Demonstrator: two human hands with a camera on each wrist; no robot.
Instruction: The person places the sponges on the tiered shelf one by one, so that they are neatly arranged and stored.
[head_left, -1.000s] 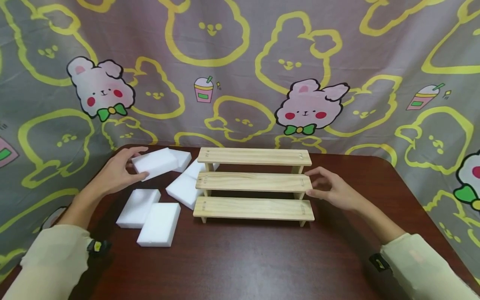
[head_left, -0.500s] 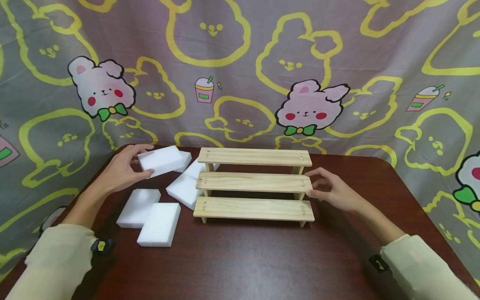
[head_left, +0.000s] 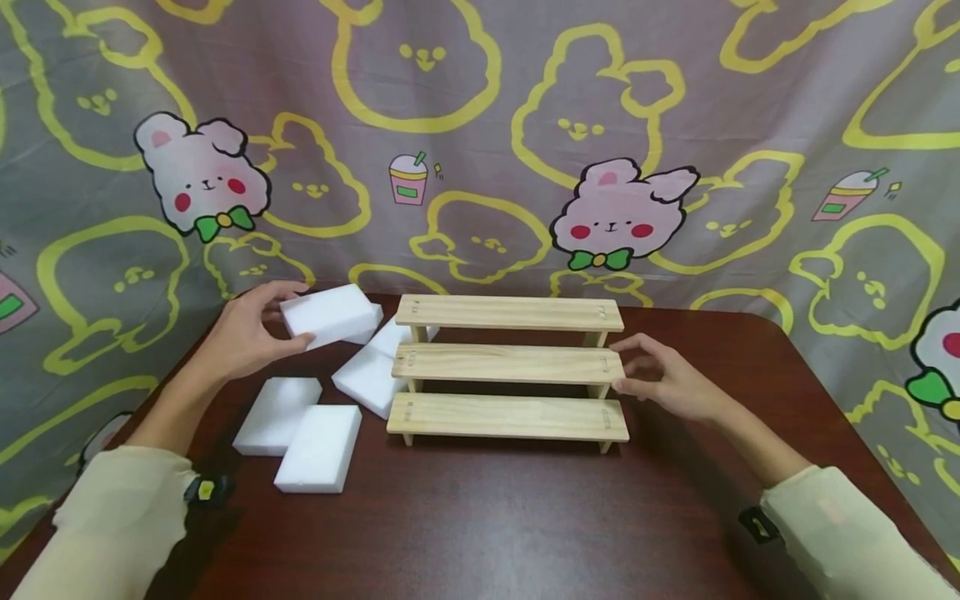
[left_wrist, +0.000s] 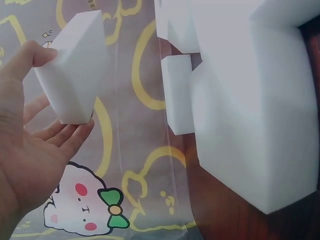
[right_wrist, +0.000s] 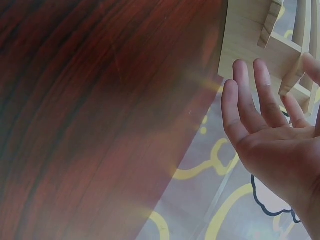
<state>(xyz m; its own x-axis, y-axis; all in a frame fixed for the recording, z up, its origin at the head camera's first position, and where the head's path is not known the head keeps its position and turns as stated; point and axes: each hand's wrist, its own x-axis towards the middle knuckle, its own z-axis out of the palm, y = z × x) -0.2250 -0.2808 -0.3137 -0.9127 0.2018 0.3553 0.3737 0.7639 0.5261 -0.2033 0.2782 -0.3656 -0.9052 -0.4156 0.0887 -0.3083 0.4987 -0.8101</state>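
In the head view my left hand (head_left: 251, 329) pinches a white foam block (head_left: 330, 315) by its left end, thumb at the front and fingers behind. The left wrist view shows this block (left_wrist: 75, 70) held off the table, tilted. My right hand (head_left: 671, 379) is at the right end of a three-step wooden display stand (head_left: 510, 364), with thumb and index finger pinching the middle board's end. The other fingers of the right hand (right_wrist: 275, 130) extend past the stand's side (right_wrist: 245, 45) in the right wrist view.
Two foam blocks (head_left: 318, 450) lie overlapping at the front left. More foam blocks (head_left: 371, 375) lie against the stand's left side, partly behind it. Another block (head_left: 363, 337) is mostly covered by the held one. A patterned curtain (head_left: 480, 150) hangs behind the brown table (head_left: 510, 525).
My left hand has moved a little to the right and up with the foam block, which now covers more of the block behind it. The right hand and the stand have stayed put.
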